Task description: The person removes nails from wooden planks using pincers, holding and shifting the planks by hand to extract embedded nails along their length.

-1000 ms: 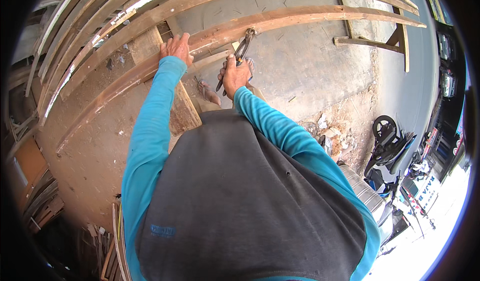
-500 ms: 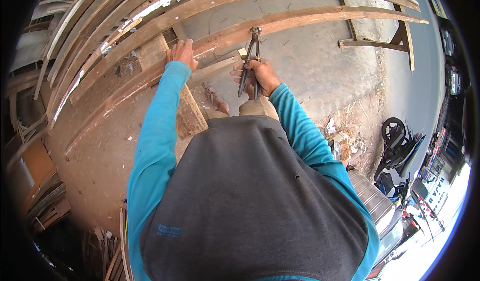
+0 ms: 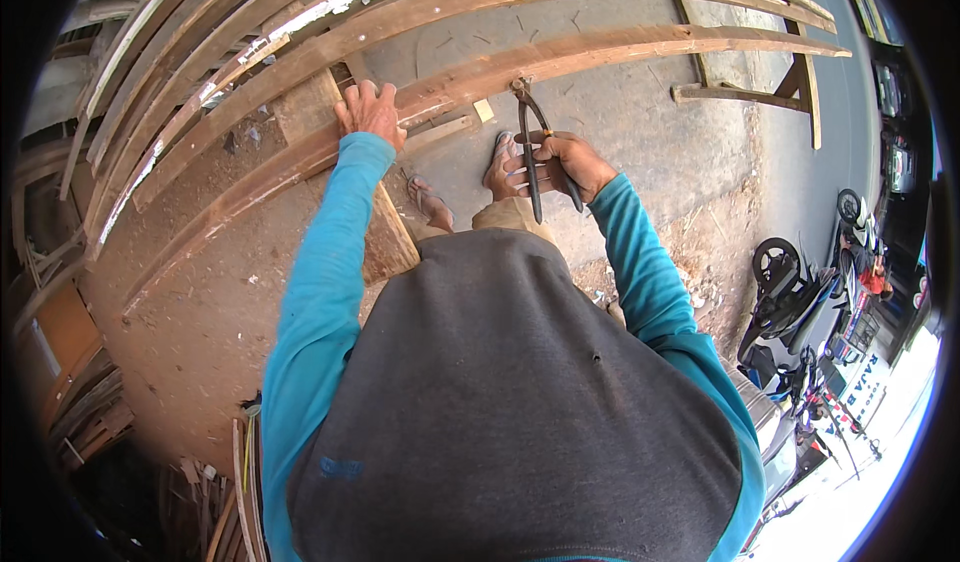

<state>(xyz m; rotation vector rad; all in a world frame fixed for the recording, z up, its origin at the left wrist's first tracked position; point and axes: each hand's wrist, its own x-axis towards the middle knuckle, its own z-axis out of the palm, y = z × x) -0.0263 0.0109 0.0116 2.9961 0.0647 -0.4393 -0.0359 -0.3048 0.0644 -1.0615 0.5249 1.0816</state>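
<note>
"Beam point(image 3: 465, 94) first: where is it, from your seat?"

"Slung across my view just ahead of the wearer, low on the left to high on the right, crossing over a wide board point(image 3: 388, 247). My left hand point(image 3: 370, 114) rests on it with bent fingers; whether that one squeezes or only presses, I can't tell."

"And the right grip?"

"Right hand point(image 3: 575, 160) has its fingers round the pincers point(image 3: 523, 112), whose handles stand apart. Their head meets the near edge of the wood."

"How far along are we?"

"Partway at this spot, I'd judge. My tool is placed, but I can't make out whether anything is caught in its bite. The next beam point(image 3: 430, 10) lies beyond, with no tool on it, so that may be left too."

"Edges and room?"

"Grey floor point(image 3: 640, 112) shows below the right half, so I'd reckon on most room there. Left is tighter: other beams crowd the far side, and the board's end juts toward the wearer. The right foot point(image 3: 503, 147) shows just beside the handles, so I'd mind it. Far right, the tip reaches past a wooden stand point(image 3: 745, 95)."
</note>
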